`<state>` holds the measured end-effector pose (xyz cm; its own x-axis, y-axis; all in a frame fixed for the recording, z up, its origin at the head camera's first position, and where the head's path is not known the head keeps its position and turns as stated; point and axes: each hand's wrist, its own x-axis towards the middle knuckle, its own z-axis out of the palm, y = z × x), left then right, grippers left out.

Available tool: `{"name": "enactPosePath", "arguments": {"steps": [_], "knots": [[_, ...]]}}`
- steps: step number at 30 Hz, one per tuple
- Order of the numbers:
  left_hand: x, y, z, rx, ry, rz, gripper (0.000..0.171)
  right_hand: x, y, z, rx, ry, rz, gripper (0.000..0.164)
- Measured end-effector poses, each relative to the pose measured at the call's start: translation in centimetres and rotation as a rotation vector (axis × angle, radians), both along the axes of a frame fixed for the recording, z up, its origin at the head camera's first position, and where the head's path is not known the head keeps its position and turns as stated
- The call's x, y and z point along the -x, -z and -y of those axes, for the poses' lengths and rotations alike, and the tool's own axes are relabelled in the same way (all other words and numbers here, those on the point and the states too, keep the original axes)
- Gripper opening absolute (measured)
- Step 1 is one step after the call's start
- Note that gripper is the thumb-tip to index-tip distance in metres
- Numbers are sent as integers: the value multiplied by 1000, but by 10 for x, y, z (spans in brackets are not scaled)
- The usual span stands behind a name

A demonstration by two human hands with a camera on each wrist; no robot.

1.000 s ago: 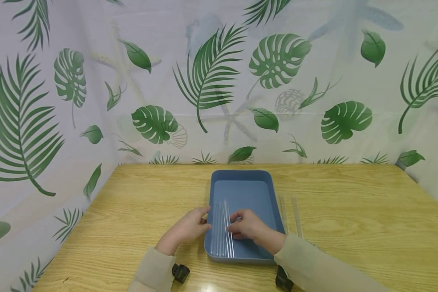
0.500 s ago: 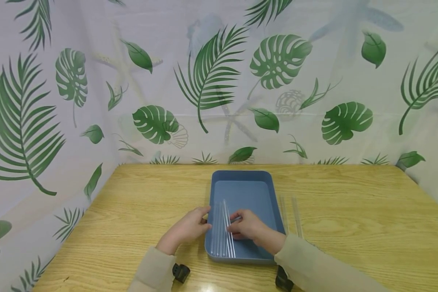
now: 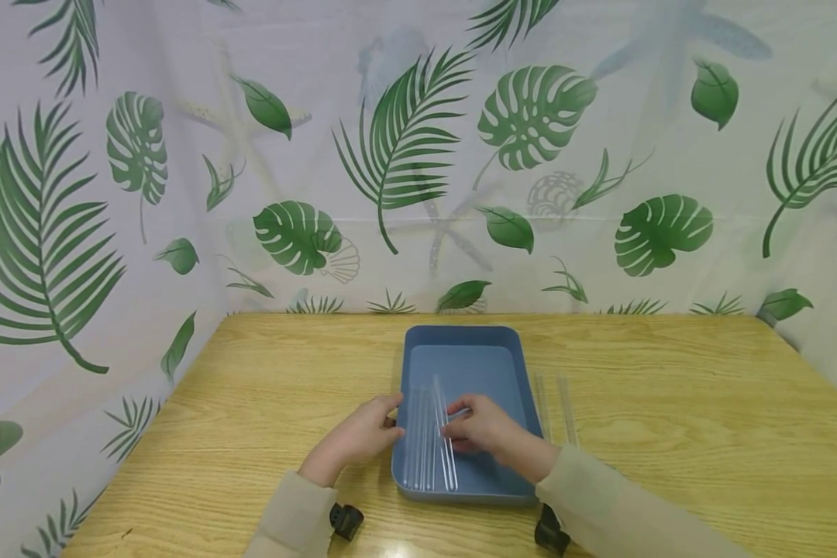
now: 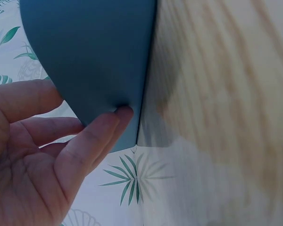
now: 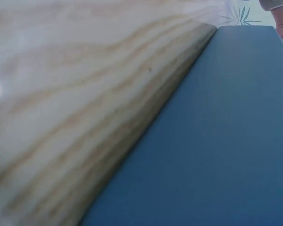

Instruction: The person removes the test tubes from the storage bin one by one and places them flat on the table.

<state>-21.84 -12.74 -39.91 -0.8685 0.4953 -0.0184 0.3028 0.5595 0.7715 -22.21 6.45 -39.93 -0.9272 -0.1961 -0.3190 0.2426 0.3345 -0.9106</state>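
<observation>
A blue rectangular tray stands on the wooden table. Several thin clear tubes lie side by side lengthwise in its left half. My right hand is over the tray, pinching clear tubes that slant beside the others, upper ends leaning left. At the tray's left side is my left hand, digits on the rim. In the left wrist view, the left hand has one fingertip on the outer wall while other fingers pass behind the edge. The right wrist view shows only the tray's outer wall and table.
More clear tubes lie on the table just right of the tray, partly behind the right forearm. Black wrist devices sit under both sleeves. A leaf-print curtain closes off the back and left side.
My right hand has shifted slightly right, drawing the pinched tubes away from the row, so a gap shows between them. My left hand and the tray have stayed put.
</observation>
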Motion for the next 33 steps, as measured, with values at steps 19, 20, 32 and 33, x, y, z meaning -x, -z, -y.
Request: {"name": "enactPosePath", "arguments": {"steps": [19,20,32,33], "knots": [[-3,-1,1,12,-20,20,51,1,-19,-29,39,7,-27,34],[-3,0,2,8,-20,19,51,2,-20,-31,41,5,-27,34],[0,0,1,3,-6,9,50,-1,-25,-52,40,-48,-33,39],[0,0,0,5,-5,8,50,-2,-25,-54,39,-48,-34,39]]}}
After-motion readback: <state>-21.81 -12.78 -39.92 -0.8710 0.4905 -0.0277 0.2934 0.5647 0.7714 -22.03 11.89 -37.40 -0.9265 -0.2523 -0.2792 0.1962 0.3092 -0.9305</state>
